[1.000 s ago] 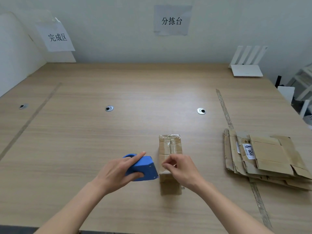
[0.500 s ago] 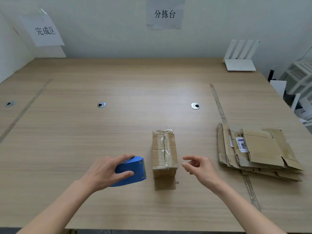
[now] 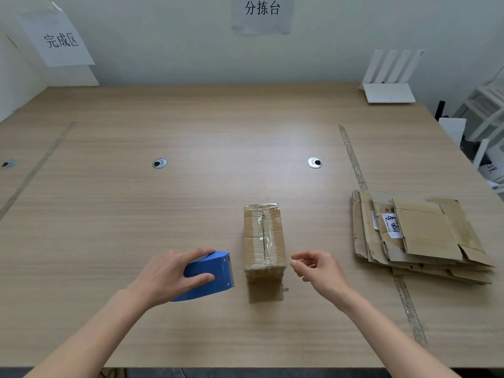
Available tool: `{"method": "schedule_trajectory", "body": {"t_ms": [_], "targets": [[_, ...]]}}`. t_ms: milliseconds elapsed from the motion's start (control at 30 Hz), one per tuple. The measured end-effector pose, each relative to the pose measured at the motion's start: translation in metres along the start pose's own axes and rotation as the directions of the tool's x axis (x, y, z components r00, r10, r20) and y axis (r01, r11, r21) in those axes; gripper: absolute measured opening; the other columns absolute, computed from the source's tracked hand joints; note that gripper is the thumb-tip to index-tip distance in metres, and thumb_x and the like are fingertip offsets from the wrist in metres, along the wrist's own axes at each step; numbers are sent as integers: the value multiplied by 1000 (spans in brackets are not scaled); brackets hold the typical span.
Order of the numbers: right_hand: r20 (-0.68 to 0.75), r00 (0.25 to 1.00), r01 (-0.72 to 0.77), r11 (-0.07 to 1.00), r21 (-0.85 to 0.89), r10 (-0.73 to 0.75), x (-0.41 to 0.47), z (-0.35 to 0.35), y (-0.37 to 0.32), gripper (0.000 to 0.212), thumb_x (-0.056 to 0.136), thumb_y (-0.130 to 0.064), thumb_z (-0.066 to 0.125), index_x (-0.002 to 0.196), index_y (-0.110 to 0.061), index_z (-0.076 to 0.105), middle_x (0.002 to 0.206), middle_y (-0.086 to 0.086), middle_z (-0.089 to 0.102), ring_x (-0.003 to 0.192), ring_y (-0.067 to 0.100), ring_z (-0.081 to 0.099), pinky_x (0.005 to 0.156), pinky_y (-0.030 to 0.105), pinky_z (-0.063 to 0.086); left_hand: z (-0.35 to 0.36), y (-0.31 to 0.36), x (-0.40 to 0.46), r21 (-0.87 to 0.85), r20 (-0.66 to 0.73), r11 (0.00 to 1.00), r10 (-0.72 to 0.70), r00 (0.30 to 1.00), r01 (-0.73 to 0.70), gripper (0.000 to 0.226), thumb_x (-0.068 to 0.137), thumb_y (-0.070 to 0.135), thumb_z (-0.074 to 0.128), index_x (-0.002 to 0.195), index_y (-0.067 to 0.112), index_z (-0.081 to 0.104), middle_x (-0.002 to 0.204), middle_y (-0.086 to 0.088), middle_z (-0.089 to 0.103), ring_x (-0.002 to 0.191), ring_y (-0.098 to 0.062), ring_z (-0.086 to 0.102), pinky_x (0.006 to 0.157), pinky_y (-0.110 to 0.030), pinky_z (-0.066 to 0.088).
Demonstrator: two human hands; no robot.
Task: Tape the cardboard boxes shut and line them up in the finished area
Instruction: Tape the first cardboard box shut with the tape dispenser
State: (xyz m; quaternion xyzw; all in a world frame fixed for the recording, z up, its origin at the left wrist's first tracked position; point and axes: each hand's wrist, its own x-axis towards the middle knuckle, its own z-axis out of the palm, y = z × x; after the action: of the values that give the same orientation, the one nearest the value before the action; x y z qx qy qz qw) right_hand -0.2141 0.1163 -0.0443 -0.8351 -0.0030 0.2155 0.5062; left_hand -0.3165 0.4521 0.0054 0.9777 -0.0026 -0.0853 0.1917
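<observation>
A small closed cardboard box [image 3: 264, 238] stands on the wooden table [image 3: 191, 137], with clear tape running along its top seam and over both ends. Just left of it, my left hand [image 3: 166, 276] grips a blue tape dispenser [image 3: 211, 276] whose toothed blade faces the box. My right hand [image 3: 317, 270] hovers just right of the box with loosely curled fingers, holding nothing and not touching the cardboard.
A pile of flattened cardboard boxes [image 3: 417, 236] lies at the right, over a tape line [image 3: 354, 162] on the table. A second line [image 3: 35, 170] marks off the left zone under a paper sign [image 3: 61, 40]. A white router [image 3: 390, 91] sits at the back right.
My right hand has let go of the box's near end and drawn off to the right. My left hand has pulled the dispenser away from the box to the left.
</observation>
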Motion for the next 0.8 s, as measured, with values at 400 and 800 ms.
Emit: {"method": "schedule_trajectory", "body": {"t_ms": [400,800], "targets": [[24,997,-68,998,-16,69,16,17,5,17,88,-17,72,105,-22,72,76,-1,68,67,16,67,75,40,62,12,1,9,-13,62,999,-42,997,42,58,78,74,47,134,60,41,96,33,63,73,10,53,67,-17,44],[-5,994,-108,988,110,109,13,29,14,15,95,-13,67,101,-26,71,79,1,65,74,15,65,75,37,61,25,2,13,-78,88,996,-24,996,31,56,79,72,48,133,59,39,101,29,67,79,-3,61,71,-25,50]]}}
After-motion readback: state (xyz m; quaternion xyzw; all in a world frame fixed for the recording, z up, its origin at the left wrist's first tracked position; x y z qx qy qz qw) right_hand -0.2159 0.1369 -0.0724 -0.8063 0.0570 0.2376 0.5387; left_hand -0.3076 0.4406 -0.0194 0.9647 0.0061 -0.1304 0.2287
